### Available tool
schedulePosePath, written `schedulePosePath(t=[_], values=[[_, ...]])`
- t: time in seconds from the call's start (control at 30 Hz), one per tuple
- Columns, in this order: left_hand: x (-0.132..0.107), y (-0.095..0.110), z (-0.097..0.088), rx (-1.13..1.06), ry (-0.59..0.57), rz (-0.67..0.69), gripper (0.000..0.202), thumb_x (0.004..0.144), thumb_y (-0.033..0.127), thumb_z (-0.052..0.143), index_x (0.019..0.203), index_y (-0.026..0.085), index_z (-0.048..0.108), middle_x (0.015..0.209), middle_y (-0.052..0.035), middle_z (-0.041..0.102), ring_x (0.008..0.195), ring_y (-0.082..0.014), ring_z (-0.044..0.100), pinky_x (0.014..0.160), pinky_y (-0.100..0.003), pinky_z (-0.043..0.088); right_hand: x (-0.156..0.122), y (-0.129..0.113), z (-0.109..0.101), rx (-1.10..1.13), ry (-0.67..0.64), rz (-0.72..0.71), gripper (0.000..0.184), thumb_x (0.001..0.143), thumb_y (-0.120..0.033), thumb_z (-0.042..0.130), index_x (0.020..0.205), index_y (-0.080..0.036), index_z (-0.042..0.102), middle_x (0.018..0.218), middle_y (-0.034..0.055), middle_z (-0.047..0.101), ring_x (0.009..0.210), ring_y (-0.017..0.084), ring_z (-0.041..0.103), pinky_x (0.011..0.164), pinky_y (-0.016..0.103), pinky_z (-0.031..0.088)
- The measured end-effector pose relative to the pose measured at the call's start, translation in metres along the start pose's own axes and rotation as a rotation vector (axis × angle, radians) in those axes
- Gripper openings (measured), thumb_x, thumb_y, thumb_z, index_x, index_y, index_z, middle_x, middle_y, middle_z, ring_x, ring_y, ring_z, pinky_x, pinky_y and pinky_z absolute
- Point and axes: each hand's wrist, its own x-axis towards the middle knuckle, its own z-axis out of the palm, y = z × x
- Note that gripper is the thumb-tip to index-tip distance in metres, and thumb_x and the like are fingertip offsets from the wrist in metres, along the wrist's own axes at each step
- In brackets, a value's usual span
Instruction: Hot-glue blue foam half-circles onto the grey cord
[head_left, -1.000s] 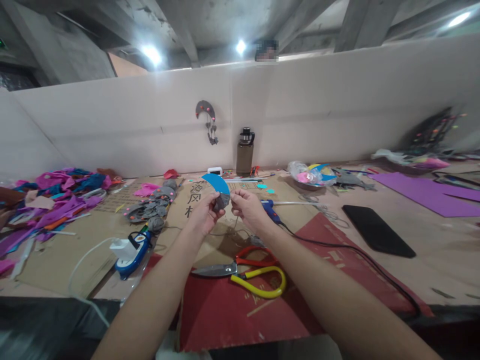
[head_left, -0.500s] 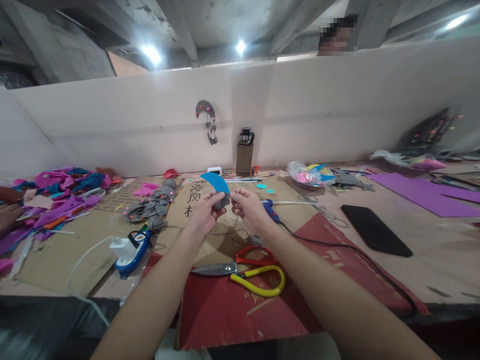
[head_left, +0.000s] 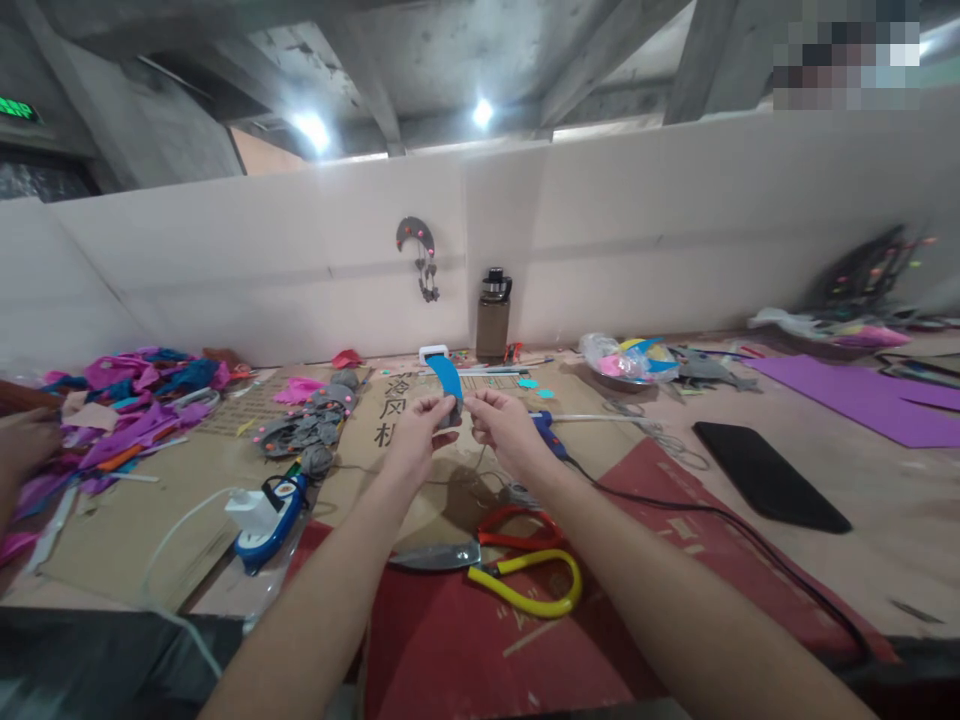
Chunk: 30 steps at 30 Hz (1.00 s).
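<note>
A pale partition [head_left: 262, 240] runs along the far side of the tabletop [head_left: 900, 515], and on that tabletop a red board [head_left: 450, 650] lies nearest the person. Brown cardboard [head_left: 356, 490] printed with dark characters is beyond it. To the right, a purple sheet [head_left: 840, 395] lies past a black phone [head_left: 769, 475]. Scissors [head_left: 475, 556] rest on the red board — handles yellow and red, blades pointing left. A bottle [head_left: 493, 330] stands upright near the partition.

Both hands are raised over the brown cardboard, close together. The left hand [head_left: 424, 430] grips a curved blue piece [head_left: 448, 378] by its lower end, along with something grey [head_left: 453, 414]. The right hand [head_left: 504, 430] is just beside it, fingertips pinched together — whatever is between them is too small to tell.
</note>
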Motion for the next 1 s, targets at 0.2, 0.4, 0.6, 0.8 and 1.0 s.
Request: schedulePosePath(t=[0.2,0.4,0.6,0.8,1.0], values=[[0.001,-0.014,0.004,0.251,0.060,0.334,0.017,0.069,0.030,0.066,0.079,0.016,0.063,0.078,-0.0024,0.063,0.073,-0.0113,0.056,0.070,-0.023,0.042,0.001,0.008,0.000,-0.257,0.160,-0.111,0.024,0.064,-0.040,0.064,0.066,-0.018,0.055,0.050,-0.0066,0.042,0.041,0.006,0.030,0.041,0.022,0.022],[-0.004,-0.017,0.012,0.181,-0.074,0.285,0.023,0.066,0.022,0.066,0.087,0.016,0.060,0.085,-0.0032,0.065,0.077,-0.0124,0.059,0.069,-0.023,0.043,0.000,0.002,-0.001,-0.428,0.164,-0.192,0.021,0.070,-0.037,0.058,0.063,-0.018,0.057,0.050,-0.0047,0.048,0.046,0.009,0.038,0.049,0.024,0.031],[-0.001,-0.019,0.008,0.325,0.058,0.306,0.018,0.069,0.026,0.063,0.082,0.015,0.059,0.064,-0.0002,0.061,0.051,-0.0082,0.052,0.047,-0.018,0.036,-0.002,0.006,-0.001,-0.597,0.107,-0.296,0.018,0.076,-0.031,0.051,0.075,-0.017,0.063,0.072,0.0013,0.063,0.067,0.013,0.054,0.066,0.027,0.041],[-0.003,-0.016,0.011,0.100,0.025,0.220,0.024,0.068,0.029,0.065,0.083,0.014,0.056,0.071,-0.0025,0.065,0.060,-0.0123,0.061,0.056,-0.024,0.049,-0.010,0.003,0.002,-0.773,0.137,-0.410,0.014,0.079,-0.029,0.048,0.082,-0.019,0.057,0.077,0.0018,0.062,0.068,0.014,0.054,0.066,0.027,0.042],[-0.007,-0.007,0.016,-0.091,-0.016,0.125,0.021,0.065,0.019,0.068,0.078,0.013,0.053,0.074,-0.0042,0.067,0.069,-0.0154,0.066,0.070,-0.033,0.055,-0.007,-0.002,-0.005,-0.831,0.182,-0.431,0.012,0.080,-0.029,0.047,0.076,-0.019,0.053,0.071,0.0010,0.058,0.067,0.014,0.051,0.065,0.027,0.040]])
